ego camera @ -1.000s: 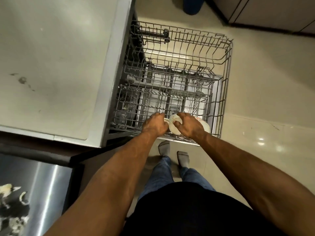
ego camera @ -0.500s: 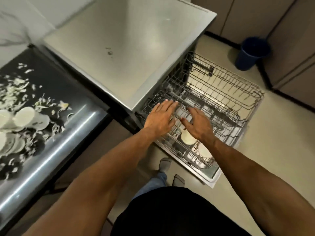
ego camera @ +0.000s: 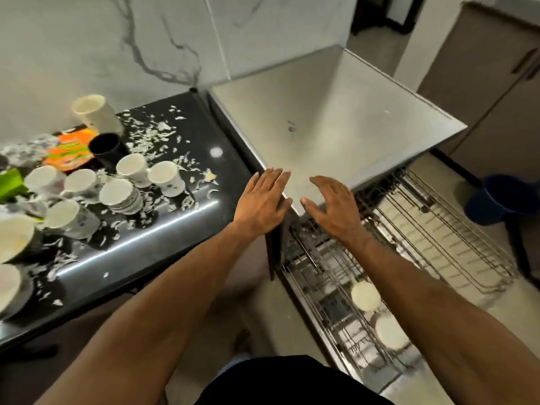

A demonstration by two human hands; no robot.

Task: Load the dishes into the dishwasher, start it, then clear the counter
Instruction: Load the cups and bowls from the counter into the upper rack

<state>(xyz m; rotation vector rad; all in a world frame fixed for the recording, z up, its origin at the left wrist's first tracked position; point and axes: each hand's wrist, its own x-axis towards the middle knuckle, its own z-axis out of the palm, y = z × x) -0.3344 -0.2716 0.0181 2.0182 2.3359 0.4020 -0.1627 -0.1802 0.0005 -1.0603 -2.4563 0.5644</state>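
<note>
- Kitchen w/ marble wall, black counter [ego camera: 163, 220] at left, steel-topped dishwasher [ego camera: 336, 124] beside it, its rack [ego camera: 438, 244] pulled out.
- Left hand [ego camera: 261, 200] & right hand [ego camera: 333, 207]: both flat, fingers straight, holding nothing, over the dishwasher's near corner.
- Two white dishes [ego camera: 365, 296] sit in the rack below the right arm.
- Cups [ego camera: 119, 192] & bowls crowd the counter amid food scraps.
- Step: loading, barely begun. Next prob. a reach left for a cup; needs a firm grip, they're packed close.
</note>
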